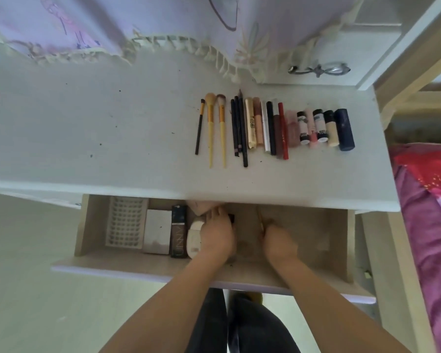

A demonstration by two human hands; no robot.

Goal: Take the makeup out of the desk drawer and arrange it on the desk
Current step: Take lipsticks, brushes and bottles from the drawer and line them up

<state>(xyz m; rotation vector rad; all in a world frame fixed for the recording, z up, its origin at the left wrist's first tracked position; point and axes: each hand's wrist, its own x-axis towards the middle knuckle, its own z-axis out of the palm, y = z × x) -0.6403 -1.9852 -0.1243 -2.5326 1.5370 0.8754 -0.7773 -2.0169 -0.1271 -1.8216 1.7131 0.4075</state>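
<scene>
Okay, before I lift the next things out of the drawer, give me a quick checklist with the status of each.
1. Drawer pulled open enough to reach in: ok.
2. Left hand has a firm hold on an item: cannot tell, the fingers hide what they touch.
3. Right hand grips the thin stick: ok.
4. Bare desk left of the brushes for more items: ok.
5. Drawer emptied: not ok, the white tray, pale box and dark bottle remain.

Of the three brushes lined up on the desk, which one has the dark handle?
The leftmost brush: thin and black-handled with a small head; the two beside it have yellow handles.
</scene>
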